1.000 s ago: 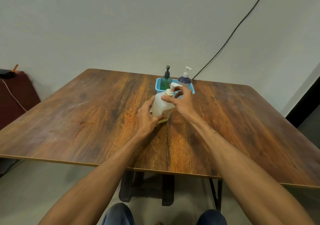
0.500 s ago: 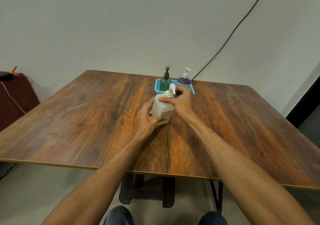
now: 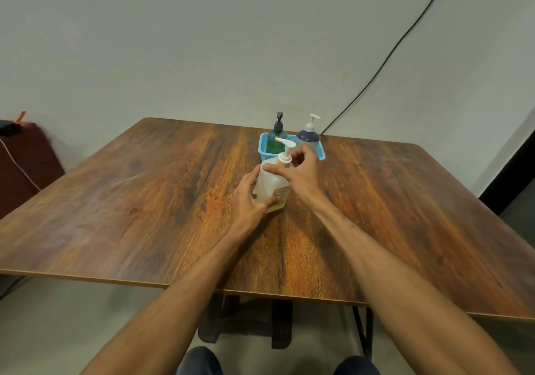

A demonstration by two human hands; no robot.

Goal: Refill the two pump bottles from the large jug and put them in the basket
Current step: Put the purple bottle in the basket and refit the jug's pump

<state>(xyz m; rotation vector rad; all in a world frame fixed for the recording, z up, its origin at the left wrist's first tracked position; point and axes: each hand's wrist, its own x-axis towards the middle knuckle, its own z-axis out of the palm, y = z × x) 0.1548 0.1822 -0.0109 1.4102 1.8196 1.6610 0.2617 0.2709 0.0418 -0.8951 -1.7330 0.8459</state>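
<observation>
A translucent white jug (image 3: 270,189) with a white pump top stands on the wooden table (image 3: 144,201), a thin layer of yellowish liquid at its bottom. My left hand (image 3: 249,198) grips the jug's lower body. My right hand (image 3: 301,172) curls round the pump collar at the jug's neck. Just behind stands a blue basket (image 3: 263,150). In it are a green bottle (image 3: 277,136) with a black pump and a dark blue bottle (image 3: 308,137) with a white pump, both upright.
A black cable (image 3: 385,59) runs down the wall to the table's far edge. A dark red seat (image 3: 26,160) with a thin cord sits at the left. My knees show below the table's near edge.
The pump nozzle has turned from pointing right to pointing left as my right hand twists the collar. My left hand keeps the jug in place.
</observation>
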